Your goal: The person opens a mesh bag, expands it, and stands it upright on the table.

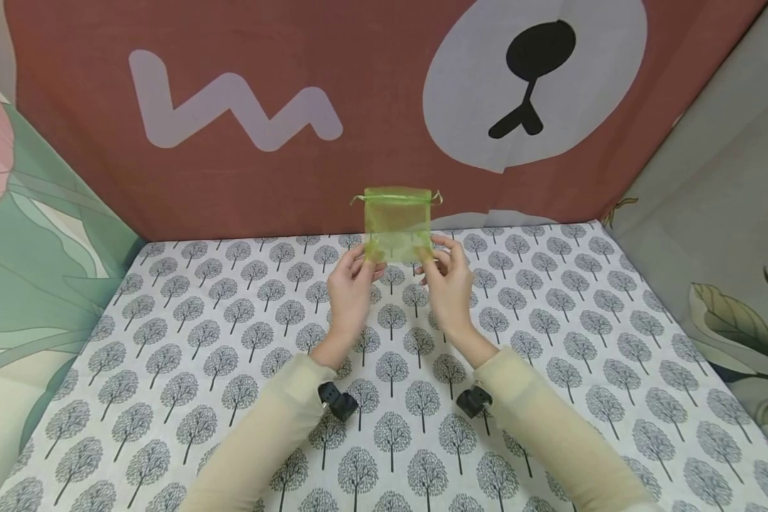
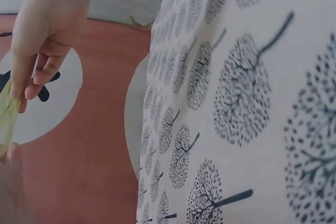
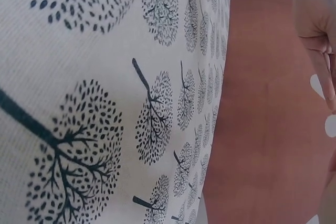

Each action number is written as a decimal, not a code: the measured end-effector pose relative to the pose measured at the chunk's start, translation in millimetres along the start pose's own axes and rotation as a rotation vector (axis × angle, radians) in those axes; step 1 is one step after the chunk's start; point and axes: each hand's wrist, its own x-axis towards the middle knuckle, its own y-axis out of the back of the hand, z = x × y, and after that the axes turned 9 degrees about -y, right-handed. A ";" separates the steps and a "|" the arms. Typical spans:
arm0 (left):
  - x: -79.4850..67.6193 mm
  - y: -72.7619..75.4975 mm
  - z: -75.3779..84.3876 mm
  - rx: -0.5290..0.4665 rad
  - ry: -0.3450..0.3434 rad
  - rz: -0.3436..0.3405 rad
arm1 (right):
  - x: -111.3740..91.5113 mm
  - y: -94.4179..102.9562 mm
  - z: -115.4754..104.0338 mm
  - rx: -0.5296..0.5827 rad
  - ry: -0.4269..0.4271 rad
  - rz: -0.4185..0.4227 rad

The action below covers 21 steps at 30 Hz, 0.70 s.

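Observation:
A small sheer yellow-green drawstring pouch (image 1: 397, 220) is held upright above the table, its gathered top upward and a ribbon loop sticking out on each side. My left hand (image 1: 350, 288) pinches its lower left corner between thumb and fingers. At the lower right corner my right hand (image 1: 449, 284) pinches it the same way. Through the thin fabric the backdrop and fingertips show. In the left wrist view the pouch (image 2: 7, 114) appears at the left edge between both hands. Only part of the hands shows at the right edge of the right wrist view.
The table is covered by a white cloth (image 1: 230, 355) printed with dark trees. Behind it hangs a reddish-brown curtain (image 1: 371, 64) with a cartoon snout, and patterned fabric (image 1: 57, 249) stands at both sides. Black wrist cameras (image 1: 338, 402) sit at both cuffs.

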 end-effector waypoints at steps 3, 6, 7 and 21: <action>2.1 0.9 1.6 -0.051 0.050 0.004 | 1.1 1.1 -2.0 0.031 -0.028 -0.028; 3.7 2.7 2.7 -0.081 0.090 -0.007 | 2.4 2.6 -3.5 0.058 -0.069 -0.036; 4.3 3.2 2.9 -0.087 0.100 -0.015 | 2.8 3.1 -3.9 0.068 -0.084 -0.035; 5.9 6.9 2.1 -0.137 0.142 -0.068 | 6.3 5.0 -3.2 0.151 -0.175 -0.017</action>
